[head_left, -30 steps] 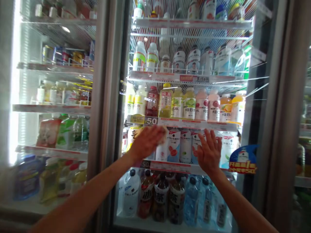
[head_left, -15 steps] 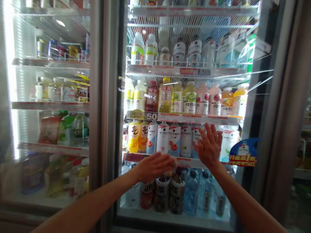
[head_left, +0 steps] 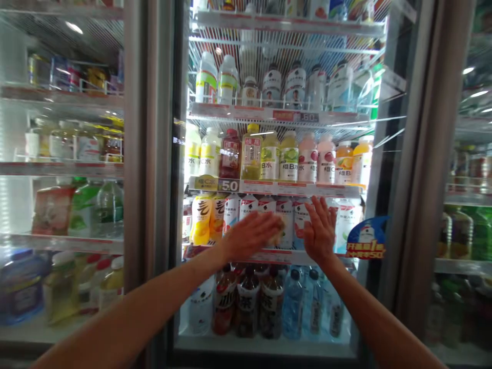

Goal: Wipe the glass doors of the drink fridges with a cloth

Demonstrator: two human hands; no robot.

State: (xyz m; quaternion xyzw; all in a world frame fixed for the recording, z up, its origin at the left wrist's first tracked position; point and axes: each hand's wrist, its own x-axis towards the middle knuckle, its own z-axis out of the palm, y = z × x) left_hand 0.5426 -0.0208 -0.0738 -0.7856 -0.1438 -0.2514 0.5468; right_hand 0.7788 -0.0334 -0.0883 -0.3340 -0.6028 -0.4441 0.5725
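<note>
My left hand reaches in front of the glass door of a drinks fridge, fingers stretched to the right. Under its fingertips shows a small pale, crumpled piece that looks like a cloth; most of it is hidden by the hand. My right hand is raised beside it, palm towards the glass, fingers spread with nothing in them. Whether it touches the glass I cannot tell. Behind both hands, inside the fridge, is a row of white drink bottles.
A blue sticker is on the glass right of my right hand. Shelves hold juice bottles above and dark tea bottles below. A metal door frame stands at the left, with another stocked fridge beyond it.
My left hand has moved up across the glass with the cloth, from the shelf edge to the white bottles. My right hand stays spread. The view has shifted slightly to the right.
</note>
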